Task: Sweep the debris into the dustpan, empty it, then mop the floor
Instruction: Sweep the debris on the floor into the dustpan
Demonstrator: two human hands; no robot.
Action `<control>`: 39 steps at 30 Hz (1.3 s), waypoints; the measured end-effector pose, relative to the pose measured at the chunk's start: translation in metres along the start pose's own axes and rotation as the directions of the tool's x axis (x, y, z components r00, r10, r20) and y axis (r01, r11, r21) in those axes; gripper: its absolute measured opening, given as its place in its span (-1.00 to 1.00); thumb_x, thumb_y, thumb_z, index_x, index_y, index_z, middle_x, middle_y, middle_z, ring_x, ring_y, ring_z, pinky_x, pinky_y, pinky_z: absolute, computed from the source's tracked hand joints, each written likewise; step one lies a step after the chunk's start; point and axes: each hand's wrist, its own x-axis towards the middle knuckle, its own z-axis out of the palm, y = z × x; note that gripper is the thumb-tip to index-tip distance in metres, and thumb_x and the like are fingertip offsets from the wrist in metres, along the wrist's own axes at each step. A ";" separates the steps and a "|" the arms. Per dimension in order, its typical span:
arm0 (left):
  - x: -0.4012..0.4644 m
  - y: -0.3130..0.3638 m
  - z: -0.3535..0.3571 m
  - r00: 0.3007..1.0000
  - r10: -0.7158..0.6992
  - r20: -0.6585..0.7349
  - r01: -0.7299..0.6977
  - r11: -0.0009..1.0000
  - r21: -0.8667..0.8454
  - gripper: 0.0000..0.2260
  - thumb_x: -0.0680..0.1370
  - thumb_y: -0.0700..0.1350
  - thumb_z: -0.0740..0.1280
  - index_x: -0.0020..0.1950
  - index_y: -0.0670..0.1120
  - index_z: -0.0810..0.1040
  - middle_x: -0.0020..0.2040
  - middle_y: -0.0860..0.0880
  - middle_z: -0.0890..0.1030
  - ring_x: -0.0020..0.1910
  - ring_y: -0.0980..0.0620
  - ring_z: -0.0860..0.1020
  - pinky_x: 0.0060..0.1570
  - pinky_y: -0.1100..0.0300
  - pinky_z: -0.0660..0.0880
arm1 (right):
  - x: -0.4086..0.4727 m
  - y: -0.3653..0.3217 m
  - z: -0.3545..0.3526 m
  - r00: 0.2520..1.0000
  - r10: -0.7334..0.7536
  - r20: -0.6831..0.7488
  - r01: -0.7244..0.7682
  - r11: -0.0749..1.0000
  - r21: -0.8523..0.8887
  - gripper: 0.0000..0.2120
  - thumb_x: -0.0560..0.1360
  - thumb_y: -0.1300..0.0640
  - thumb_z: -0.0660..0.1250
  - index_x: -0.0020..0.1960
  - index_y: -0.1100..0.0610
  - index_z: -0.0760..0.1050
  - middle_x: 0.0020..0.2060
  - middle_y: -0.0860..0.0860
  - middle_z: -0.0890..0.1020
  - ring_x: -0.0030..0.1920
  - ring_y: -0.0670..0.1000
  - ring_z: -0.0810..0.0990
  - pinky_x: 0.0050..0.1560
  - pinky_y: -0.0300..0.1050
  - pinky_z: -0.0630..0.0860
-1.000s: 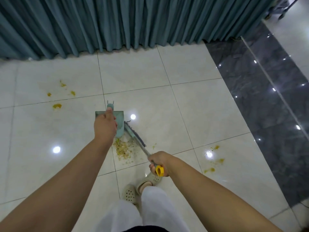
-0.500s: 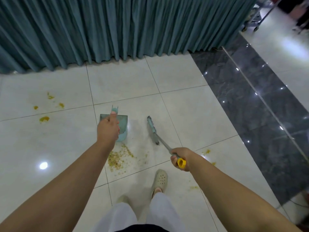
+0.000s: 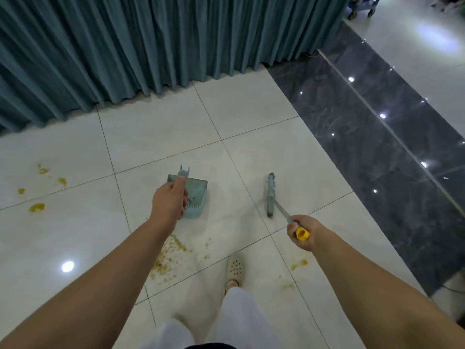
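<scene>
Two hands busy. Left hand [image 3: 169,201] grips dustpan [image 3: 195,197] handle, pan on floor [image 3: 251,137] just beyond knuckles. Right hand [image 3: 303,231] wraps yellow-capped broom [image 3: 270,195] handle; broom head on tile ahead-left of it, well apart from pan. Main debris [image 3: 169,258] pile lies behind left hand, under forearm. Smaller yellow spots [image 3: 37,207] far left of left hand. Curtain [image 3: 151,46] beyond.

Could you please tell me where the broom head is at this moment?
In the head view, the broom head sits right of centre on the white tile floor, apart from the dustpan to its left.
</scene>
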 end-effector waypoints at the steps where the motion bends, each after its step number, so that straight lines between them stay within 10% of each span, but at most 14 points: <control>1: 0.005 0.004 0.016 1.000 -0.012 0.013 0.012 1.000 0.007 -0.66 0.59 0.06 0.19 -0.23 -0.17 0.46 -0.45 -0.07 0.40 -0.57 0.05 0.30 -0.59 0.30 0.23 | 0.005 -0.015 -0.007 1.000 0.002 -0.002 -0.002 1.000 0.016 -0.90 0.59 0.26 0.14 -0.09 0.26 0.35 -0.52 0.10 0.36 -0.73 -0.06 0.32 -0.71 -0.39 0.32; 14: 0.069 0.033 0.134 0.992 -0.120 0.037 0.118 0.992 0.043 -0.67 0.52 0.12 0.31 -0.22 -0.14 0.47 -0.47 -0.01 0.41 -0.61 0.13 0.29 -0.58 0.31 0.24 | 0.075 -0.182 -0.010 0.997 0.008 -0.076 -0.012 0.999 -0.046 -0.91 0.60 0.25 0.15 -0.06 0.26 0.37 -0.35 0.10 0.36 -0.75 -0.04 0.34 -0.68 -0.37 0.36; 26: 0.073 0.033 0.122 0.987 -0.145 -0.067 0.144 0.990 -0.009 -0.57 0.57 0.21 0.15 -0.20 -0.12 0.49 -0.46 -0.01 0.42 -0.58 0.11 0.30 -0.56 0.28 0.24 | 0.087 -0.188 0.115 0.999 -0.039 0.027 0.045 0.948 -0.314 -0.65 0.62 0.34 0.06 0.38 0.16 0.30 -0.26 0.11 0.33 -0.43 -0.08 0.32 -0.65 -0.39 0.39; 33: 0.065 0.016 0.071 0.969 -0.159 -0.190 0.146 0.986 -0.082 -0.57 0.59 0.20 0.11 -0.22 -0.10 0.50 -0.53 0.06 0.43 -0.61 0.13 0.31 -0.58 0.29 0.24 | 0.092 -0.148 0.168 0.998 0.022 0.065 0.011 0.886 -0.464 -0.84 0.60 0.34 0.05 0.12 0.18 0.32 -0.31 0.08 0.34 -0.77 -0.08 0.31 -0.69 -0.38 0.34; 39: 0.054 0.002 0.020 0.951 -0.135 -0.278 0.119 0.990 -0.074 -0.57 0.61 0.17 0.09 -0.20 -0.13 0.48 -0.50 0.04 0.43 -0.63 0.15 0.33 -0.59 0.31 0.27 | 0.079 -0.098 0.204 0.995 0.091 0.029 -0.053 0.776 -0.629 -0.82 0.59 0.27 0.18 -0.20 0.23 0.34 -0.34 0.08 0.39 -0.62 -0.06 0.35 -0.70 -0.38 0.34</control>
